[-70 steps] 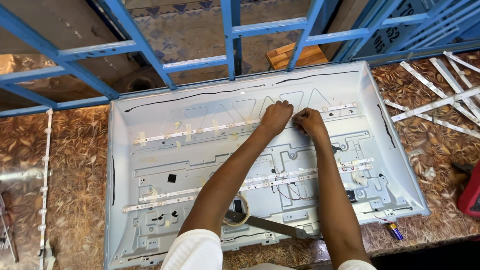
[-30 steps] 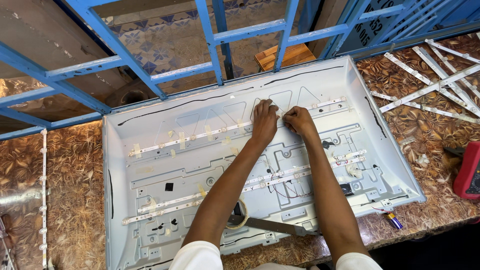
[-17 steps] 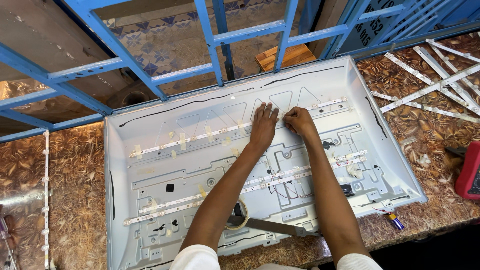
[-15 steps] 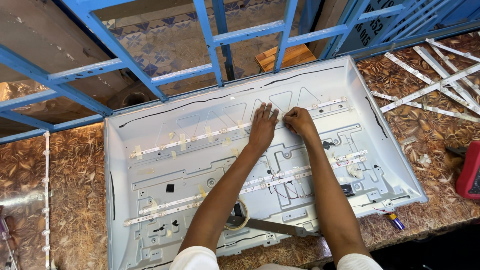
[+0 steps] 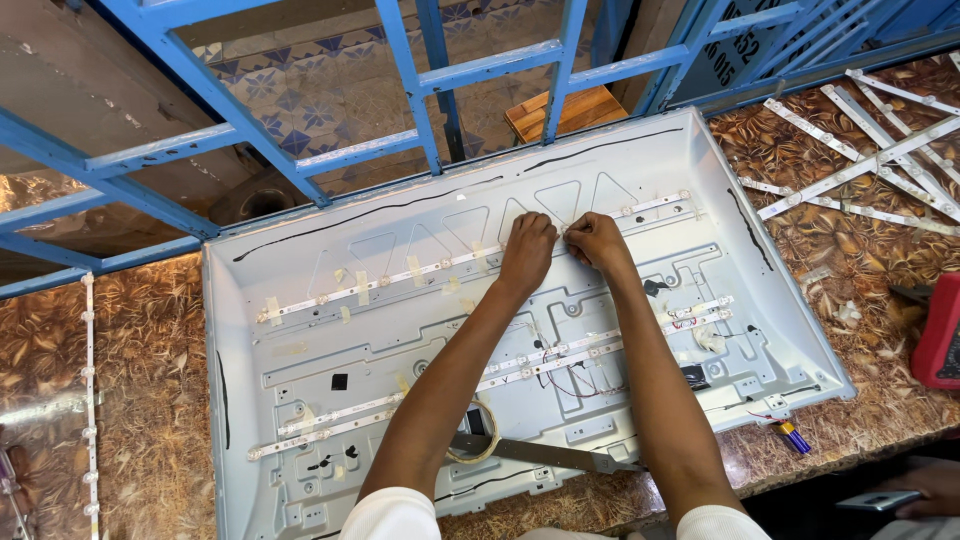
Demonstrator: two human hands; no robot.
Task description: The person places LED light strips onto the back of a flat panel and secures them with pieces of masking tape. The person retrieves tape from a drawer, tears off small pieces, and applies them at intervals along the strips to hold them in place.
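A pale grey back panel [image 5: 700,300] of a flat screen lay face-up on the brown patterned table [image 5: 140,400], filling the middle of the view. Both hands met at about 12 o'clock from the panel's centre, on the upper light strip [image 5: 400,275] that ran across it from 9 o'clock towards 2 o'clock. The left hand [image 5: 527,250] lay knuckles-up with its fingers curled down onto the strip, pressing rather than holding; the right hand [image 5: 594,241], just beside it and nearly touching, had its fingertips pinched narrowly at the strip, though what lay between them could not be told. A lower light strip [image 5: 560,355] crossed under the forearms. Near 6 o'clock a roll of tape [image 5: 472,438] and a flat metal blade [image 5: 550,455] rested on the panel. Loose white strips [image 5: 860,170] lay heaped at 2 o'clock on the table, well apart.
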